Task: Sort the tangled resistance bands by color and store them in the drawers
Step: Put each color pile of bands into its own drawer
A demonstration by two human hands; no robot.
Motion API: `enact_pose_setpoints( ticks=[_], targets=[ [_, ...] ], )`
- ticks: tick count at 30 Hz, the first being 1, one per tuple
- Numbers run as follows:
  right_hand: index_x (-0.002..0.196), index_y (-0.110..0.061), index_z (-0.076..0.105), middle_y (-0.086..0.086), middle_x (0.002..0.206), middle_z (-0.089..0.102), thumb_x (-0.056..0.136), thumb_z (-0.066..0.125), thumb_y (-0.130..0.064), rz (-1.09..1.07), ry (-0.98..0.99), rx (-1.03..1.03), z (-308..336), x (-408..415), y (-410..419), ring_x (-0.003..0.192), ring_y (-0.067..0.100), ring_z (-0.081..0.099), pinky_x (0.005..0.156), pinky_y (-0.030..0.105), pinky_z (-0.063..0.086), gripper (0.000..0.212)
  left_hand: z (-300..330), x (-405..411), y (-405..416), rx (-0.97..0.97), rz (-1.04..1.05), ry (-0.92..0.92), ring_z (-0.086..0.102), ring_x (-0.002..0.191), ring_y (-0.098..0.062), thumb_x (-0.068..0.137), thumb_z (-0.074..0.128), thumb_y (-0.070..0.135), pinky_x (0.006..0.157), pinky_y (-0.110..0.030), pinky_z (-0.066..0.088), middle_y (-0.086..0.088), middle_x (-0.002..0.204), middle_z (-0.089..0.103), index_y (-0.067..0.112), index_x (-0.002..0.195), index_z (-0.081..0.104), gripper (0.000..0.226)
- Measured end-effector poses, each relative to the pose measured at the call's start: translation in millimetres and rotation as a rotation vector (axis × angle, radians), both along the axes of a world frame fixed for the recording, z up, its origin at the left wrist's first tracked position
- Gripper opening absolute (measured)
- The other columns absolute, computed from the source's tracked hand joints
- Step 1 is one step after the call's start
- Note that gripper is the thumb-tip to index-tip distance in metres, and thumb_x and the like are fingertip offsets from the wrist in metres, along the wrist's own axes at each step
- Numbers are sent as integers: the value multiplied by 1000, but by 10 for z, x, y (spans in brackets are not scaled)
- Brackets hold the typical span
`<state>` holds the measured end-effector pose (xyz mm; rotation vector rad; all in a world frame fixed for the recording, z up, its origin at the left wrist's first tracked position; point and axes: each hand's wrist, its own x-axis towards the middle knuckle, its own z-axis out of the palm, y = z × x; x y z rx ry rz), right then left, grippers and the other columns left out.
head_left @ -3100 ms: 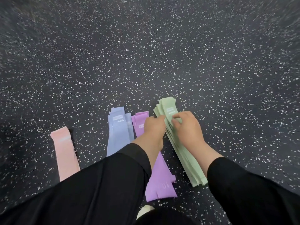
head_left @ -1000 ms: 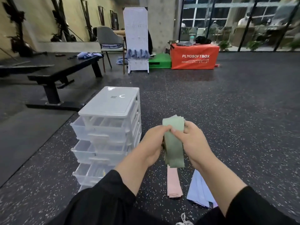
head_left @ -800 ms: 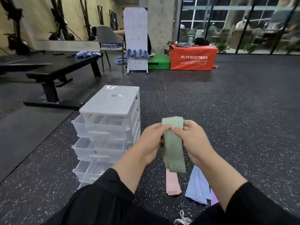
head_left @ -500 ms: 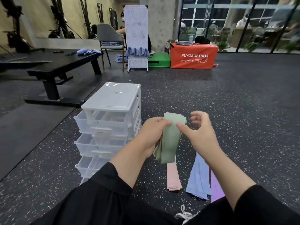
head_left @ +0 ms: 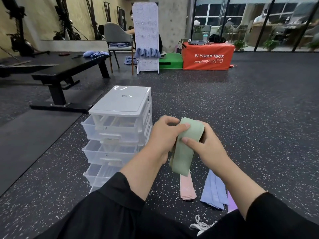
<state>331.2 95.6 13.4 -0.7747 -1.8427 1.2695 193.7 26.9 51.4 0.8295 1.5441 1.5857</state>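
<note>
Both the left hand and right hand gripped the stack of pale green fabric resistance bands; storing it next called for the white plastic drawer unit at left.

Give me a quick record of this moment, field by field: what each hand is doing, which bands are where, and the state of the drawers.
left hand: left hand grips the green bands near their top
right hand: right hand pinches the same stack, thumb across its front
held item: green bands, folded over at the top, hanging above the floor
on floor: pink bands, blue bands, purple bands, side by side
storage: white drawer unit at left, drawers pulled partly out
stored so far: cannot tell
</note>
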Motion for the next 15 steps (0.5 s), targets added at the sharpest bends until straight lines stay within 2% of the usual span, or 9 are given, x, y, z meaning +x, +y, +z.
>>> enact_pose_setpoints(
  ticks=[2,4,5,8,9,11,12,13,15],
  targets=[
    [125,-34,55,-12,111,70,77,84,-34,-12,16,-16,-8,-31,3,104,8,67,93,41,55,56,8,-8,7,34,72,164,64,76,-11,85,82,26,56,-19,49,0,93,70,16,103,62,29],
    [124,-31,56,-10,109,71,83,82,-24,-20,59,-44,18,-67,0,99,5,67,86,31,55,49,29,-11,13,58,81,286,64,75,-9,84,83,29,65,-22,51,4,86,69,16,96,66,24],
    [123,-30,56,-9,108,71,84,81,-21,-15,87,-59,33,-87,1,98,5,66,85,30,54,47,36,-17,13,67,79,289,64,75,-9,83,83,28,69,-26,52,3,85,70,16,93,67,22],
    [121,-28,57,-4,109,72,85,80,-18,-5,151,-101,53,-139,16,98,7,67,84,30,55,43,39,-47,20,100,27,145,71,77,-16,83,82,23,74,-38,59,-4,87,76,17,89,72,13],
    [120,-26,57,-3,109,72,85,80,-16,-5,165,-113,59,-150,20,96,6,67,82,28,55,43,39,-57,19,101,16,159,73,80,-18,83,81,23,75,-40,61,-4,88,77,18,89,74,10],
    [121,-24,58,-1,108,72,85,80,-15,-7,193,-135,62,-167,38,94,6,67,80,28,54,43,30,-96,7,121,2,248,72,80,-15,84,78,23,73,-39,59,4,83,76,21,87,76,4],
    [121,-23,58,-2,108,72,85,80,-15,-12,208,-142,66,-165,52,95,7,68,80,29,54,43,41,-112,-7,140,11,286,68,77,-10,87,76,24,69,-33,54,9,81,74,22,88,77,2],
    [121,-24,59,-2,109,73,84,80,-16,-16,224,-150,72,-159,67,98,10,69,83,32,55,43,48,-133,-15,152,32,299,65,79,-5,90,75,28,69,-27,49,12,86,73,24,94,76,6],
    [122,-22,60,1,112,73,84,80,-18,-14,255,-188,73,-147,102,106,21,70,88,41,57,43,25,-188,-19,105,8,240,61,97,-2,94,70,41,75,-17,44,9,112,67,26,123,66,33]
  ],
)
